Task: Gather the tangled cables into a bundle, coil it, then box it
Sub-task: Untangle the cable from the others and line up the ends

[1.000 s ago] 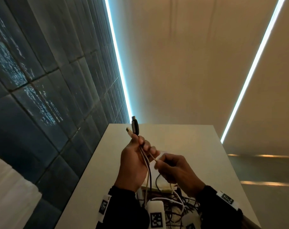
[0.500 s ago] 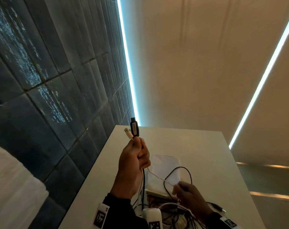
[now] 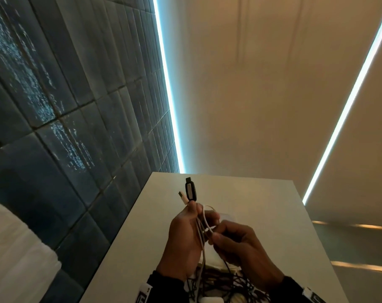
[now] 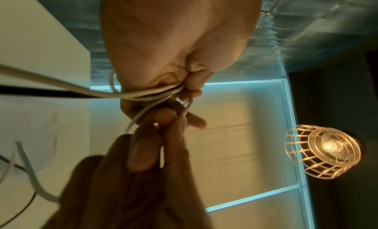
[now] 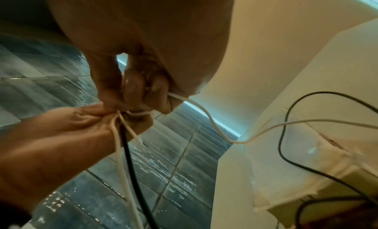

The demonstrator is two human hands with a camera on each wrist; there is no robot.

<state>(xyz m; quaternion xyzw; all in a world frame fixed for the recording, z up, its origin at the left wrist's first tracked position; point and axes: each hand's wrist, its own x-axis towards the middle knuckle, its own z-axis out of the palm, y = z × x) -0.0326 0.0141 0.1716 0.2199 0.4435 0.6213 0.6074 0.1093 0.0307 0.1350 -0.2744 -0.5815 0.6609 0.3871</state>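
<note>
Gripped in the left hand (image 3: 183, 239): a bundle of cables (image 3: 199, 235), white and black strands side by side, fingers curled tight round them. Poking above the fist, a black plug (image 3: 190, 190) and a smaller white plug (image 3: 182, 196) just beside it. Pinched between right hand (image 3: 240, 248) thumb and forefinger: a thin white cable (image 5: 206, 117), brought right up against the left fingers (image 5: 90, 117). Held up over the middle of the table (image 3: 262, 204). Below the wrists, near the table's near edge, a tangle of dark cables (image 3: 220, 283) spilling over a box (image 5: 319, 180) with pale, open flaps; slack strands trailing down to it.
</note>
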